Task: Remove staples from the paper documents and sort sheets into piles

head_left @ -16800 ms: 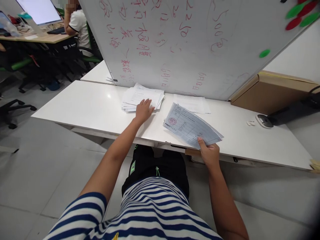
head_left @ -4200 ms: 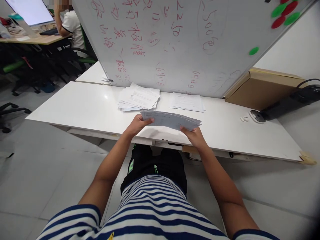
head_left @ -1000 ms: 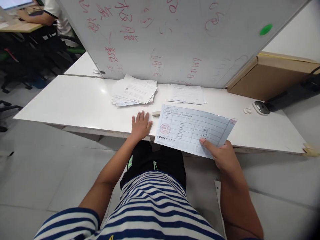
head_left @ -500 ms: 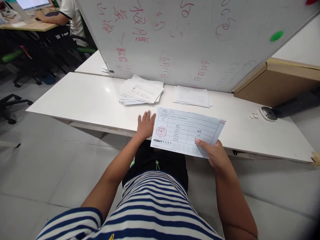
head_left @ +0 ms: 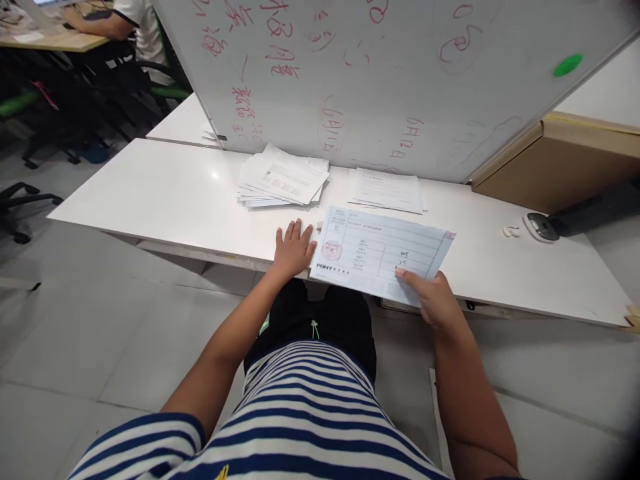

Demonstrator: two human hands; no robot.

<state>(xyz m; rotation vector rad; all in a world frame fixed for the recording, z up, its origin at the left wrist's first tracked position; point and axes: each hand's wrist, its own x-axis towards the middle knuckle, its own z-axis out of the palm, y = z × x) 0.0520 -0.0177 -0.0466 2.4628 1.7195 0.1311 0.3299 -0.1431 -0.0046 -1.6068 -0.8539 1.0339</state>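
My right hand [head_left: 437, 297] grips the lower right edge of a printed form [head_left: 370, 237], thumb on top, and holds it tilted over the front edge of the desk. The form has a table, a round red stamp and handwritten marks. My left hand [head_left: 294, 250] lies flat on the desk with fingers spread, just left of the form. A small light-coloured object [head_left: 320, 227] pokes out from behind the form; most of it is hidden. Behind my left hand lies an untidy paper pile [head_left: 285, 177]. A smaller paper stack [head_left: 386, 190] lies right of it.
The white desk [head_left: 150, 193] runs across in front of me. A whiteboard [head_left: 350, 80] with red writing stands along its back. To the right are a cardboard box [head_left: 545, 163], a mouse-like device [head_left: 541, 227] and a small white piece [head_left: 511, 231]. A person [head_left: 145, 33] sits at the far left.
Earlier my left hand was on the paper pile, then both hands held the form. Now only my right hand holds it, and my left rests on the desk. Lately the form has shifted slightly.
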